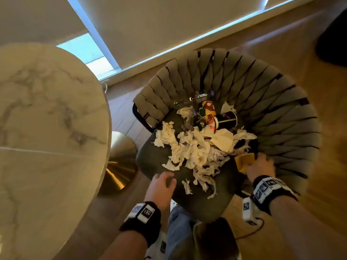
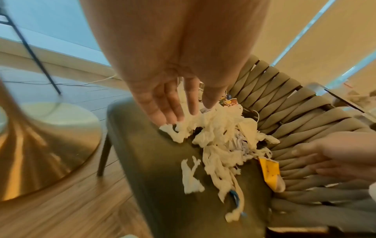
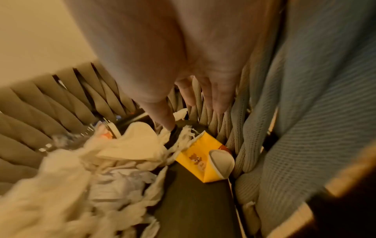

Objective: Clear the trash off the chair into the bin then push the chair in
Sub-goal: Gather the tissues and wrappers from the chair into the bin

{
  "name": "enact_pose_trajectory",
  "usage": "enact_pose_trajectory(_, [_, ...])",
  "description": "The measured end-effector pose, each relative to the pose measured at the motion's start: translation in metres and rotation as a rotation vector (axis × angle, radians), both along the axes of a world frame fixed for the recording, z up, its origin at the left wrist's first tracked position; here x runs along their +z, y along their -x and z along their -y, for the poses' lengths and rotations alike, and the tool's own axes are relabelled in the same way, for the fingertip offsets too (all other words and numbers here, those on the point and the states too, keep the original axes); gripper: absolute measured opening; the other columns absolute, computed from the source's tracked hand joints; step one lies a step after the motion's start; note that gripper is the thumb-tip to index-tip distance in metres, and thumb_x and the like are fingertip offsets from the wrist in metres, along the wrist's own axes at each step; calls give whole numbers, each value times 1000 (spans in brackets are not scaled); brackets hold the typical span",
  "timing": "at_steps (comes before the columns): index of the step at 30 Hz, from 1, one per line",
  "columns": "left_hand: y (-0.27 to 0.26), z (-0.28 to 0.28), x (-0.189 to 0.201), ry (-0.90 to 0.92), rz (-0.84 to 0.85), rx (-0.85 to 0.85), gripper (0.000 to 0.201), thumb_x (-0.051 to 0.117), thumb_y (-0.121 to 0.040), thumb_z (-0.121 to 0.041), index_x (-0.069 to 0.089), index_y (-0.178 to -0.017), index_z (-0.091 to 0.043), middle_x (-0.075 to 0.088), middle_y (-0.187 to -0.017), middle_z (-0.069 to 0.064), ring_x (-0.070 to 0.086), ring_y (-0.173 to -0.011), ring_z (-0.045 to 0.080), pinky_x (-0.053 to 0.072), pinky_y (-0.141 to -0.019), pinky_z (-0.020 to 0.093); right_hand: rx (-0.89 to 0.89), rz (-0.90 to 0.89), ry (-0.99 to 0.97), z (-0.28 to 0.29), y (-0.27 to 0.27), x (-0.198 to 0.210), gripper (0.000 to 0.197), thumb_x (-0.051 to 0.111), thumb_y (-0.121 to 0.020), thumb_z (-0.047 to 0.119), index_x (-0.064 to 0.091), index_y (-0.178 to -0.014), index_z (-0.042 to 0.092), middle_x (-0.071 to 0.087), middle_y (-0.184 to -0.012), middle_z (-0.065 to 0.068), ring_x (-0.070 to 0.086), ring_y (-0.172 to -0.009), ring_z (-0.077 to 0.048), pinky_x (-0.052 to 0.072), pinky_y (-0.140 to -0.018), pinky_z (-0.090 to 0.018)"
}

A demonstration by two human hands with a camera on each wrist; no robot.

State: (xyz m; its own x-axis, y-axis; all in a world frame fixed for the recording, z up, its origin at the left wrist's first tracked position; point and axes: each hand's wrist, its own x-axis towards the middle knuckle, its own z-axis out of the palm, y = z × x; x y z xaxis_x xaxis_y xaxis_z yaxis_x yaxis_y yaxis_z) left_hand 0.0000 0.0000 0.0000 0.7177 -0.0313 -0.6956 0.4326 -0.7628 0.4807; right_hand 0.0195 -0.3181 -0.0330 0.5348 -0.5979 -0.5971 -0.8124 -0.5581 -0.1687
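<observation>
A grey chair with a woven backrest (image 1: pixel 272 109) and a dark seat (image 1: pixel 155 152) carries the trash. A heap of torn white tissues (image 1: pixel 191 151) covers the middle of the seat. Behind it lie a clear plastic bottle (image 1: pixel 189 100), a colourful paper cup (image 1: pixel 206 109) and a black cup (image 1: pixel 227 120). A crushed yellow paper cup (image 3: pixel 201 161) lies against the backrest on the right. My left hand (image 2: pixel 173 111) hovers open at the tissues' near-left edge. My right hand (image 3: pixel 203 103) reaches open over the yellow cup (image 1: pixel 244 162), one fingertip touching a tissue shred.
A round marble table (image 1: pixel 47 119) on a gold pedestal base (image 1: pixel 120 162) stands close to the chair's left. Wooden floor surrounds the chair, and a wall with window blinds is behind it. A dark shape (image 1: pixel 332 38) sits at the far right. My jeans-clad leg (image 1: pixel 178 231) is by the seat's front.
</observation>
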Motion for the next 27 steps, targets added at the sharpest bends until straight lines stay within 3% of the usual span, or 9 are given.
enact_pose_trajectory(4, [-77, 4, -50, -123, 205, 52, 71, 65, -90, -51, 31, -150, -36, 22, -160, 6, 27, -145, 33, 39, -113, 52, 12, -106, 63, 8, -21, -54, 75, 60, -90, 28, 19, -149, 6, 31, -148, -27, 32, -133, -44, 29, -110, -49])
enact_pose_trajectory(7, [-121, 7, -80, -150, 249, 89, 95, 71, -84, -55, 13, -158, -38, 2, -167, 4, 7, -151, 41, 24, -116, 60, 62, -153, 75, 20, -15, -106, 72, 42, -88, 45, 26, -147, 7, 32, -147, -23, 36, -131, -44, 30, -110, -53])
enact_pose_trajectory(9, [-141, 7, -103, -172, 243, 27, 106, 74, -80, -57, 4, -158, -41, -4, -168, 4, 5, -151, 45, 21, -116, 62, 156, -195, 118, 23, -7, -124, 67, 40, -90, 40, 29, -147, 6, 33, -146, -22, 38, -129, -43, 33, -107, -56])
enact_pose_trajectory(11, [-151, 7, -123, -223, 228, -89, 105, 73, -80, -58, 3, -157, -44, 1, -167, 5, 12, -149, 48, 25, -115, 63, 199, -137, 169, 14, -6, -118, 66, 52, -90, 32, 32, -146, 2, 30, -146, -26, 37, -128, -46, 35, -104, -59])
enact_pose_trajectory(14, [-155, 6, -141, -285, 225, -175, 80, 68, -89, -45, 22, -154, -37, 17, -161, 8, 23, -144, 46, 36, -112, 60, 49, 37, 139, 5, -8, -108, 71, 75, -79, 26, 41, -135, -1, 33, -140, -33, 38, -123, -51, 37, -101, -60])
enact_pose_trajectory(18, [-161, -1, -144, -188, 324, -10, 61, 69, -91, -28, 40, -144, -18, 39, -148, 12, 46, -132, 38, 44, -107, 48, -107, 89, 41, 10, -11, -107, 83, 85, -67, 25, 29, -128, 20, 45, -131, -27, 48, -117, -46, 45, -94, -59])
enact_pose_trajectory(20, [-157, -8, -141, -121, 345, 103, 58, 69, -91, -28, 41, -141, -16, 47, -142, 13, 54, -124, 35, 48, -104, 47, -106, 137, 48, 9, -11, -102, 74, 79, -76, 20, 30, -131, 17, 46, -133, -26, 49, -118, -46, 46, -94, -58])
enact_pose_trajectory(24, [-137, -21, -117, 68, 376, 350, 52, 59, -83, -44, 40, -131, -36, 58, -125, 5, 67, -103, 30, 61, -81, 51, -60, 292, 38, -3, -1, -80, 40, 57, -92, 15, 41, -129, 14, 46, -136, -21, 50, -117, -43, 45, -95, -53])
enact_pose_trajectory(27, [-105, -14, -87, 167, 494, 389, 40, 58, -94, -27, 47, -133, -33, 62, -120, -6, 67, -102, 3, 61, -76, 23, -55, 415, 20, -20, 22, -53, 29, 53, -97, 18, 46, -124, 12, 51, -129, -20, 52, -115, -41, 45, -92, -51])
